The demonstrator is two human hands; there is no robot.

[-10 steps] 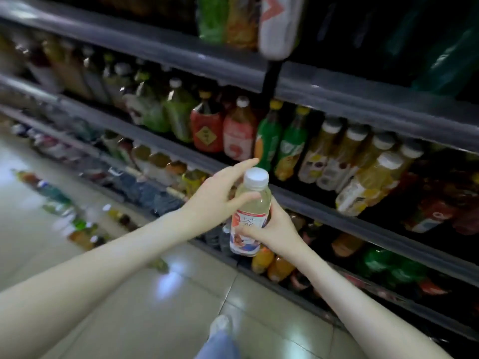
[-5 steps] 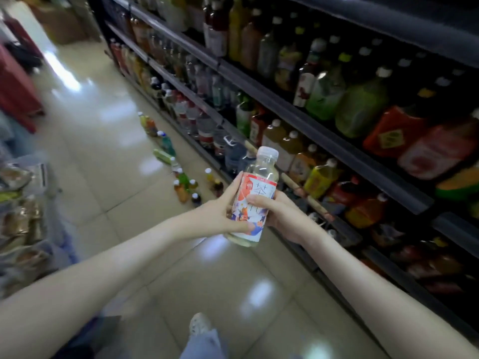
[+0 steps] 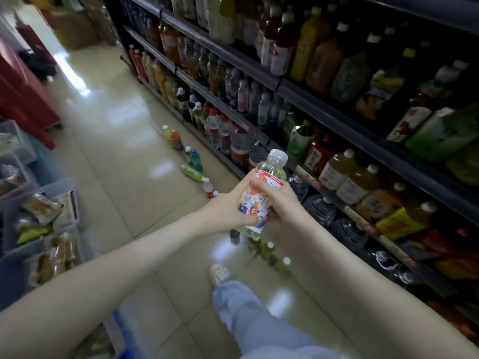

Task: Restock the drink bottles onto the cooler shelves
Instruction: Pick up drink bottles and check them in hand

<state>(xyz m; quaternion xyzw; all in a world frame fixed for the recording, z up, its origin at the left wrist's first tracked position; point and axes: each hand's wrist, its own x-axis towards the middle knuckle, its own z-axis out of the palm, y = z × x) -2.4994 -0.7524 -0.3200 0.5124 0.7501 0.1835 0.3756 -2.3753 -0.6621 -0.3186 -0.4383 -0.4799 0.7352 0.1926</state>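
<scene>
Both hands hold one clear drink bottle point(image 3: 269, 169) with a white cap and a red, white and blue label, upright in front of me over the aisle floor. My left hand point(image 3: 228, 208) wraps its lower left side. My right hand point(image 3: 281, 200) grips its right side, fingers across the label. The dark cooler shelves point(image 3: 305, 85) run along the right, packed with bottles. Several loose bottles point(image 3: 191, 172) stand and lie on the floor along the shelf foot, and a few more floor bottles point(image 3: 269, 251) sit just below my hands.
Tiled floor point(image 3: 116, 156) stretches ahead down the aisle. Racks of packaged snacks point(image 3: 41, 211) line the left side. Red fixtures point(image 3: 23, 84) and cardboard boxes point(image 3: 75, 29) stand at the far end. My jeans leg and white shoe point(image 3: 220, 273) are below.
The view has swung left, from facing the shelves to looking down the aisle. My left hand slid from the bottle's cap down to its label. The bottle stays held by both hands.
</scene>
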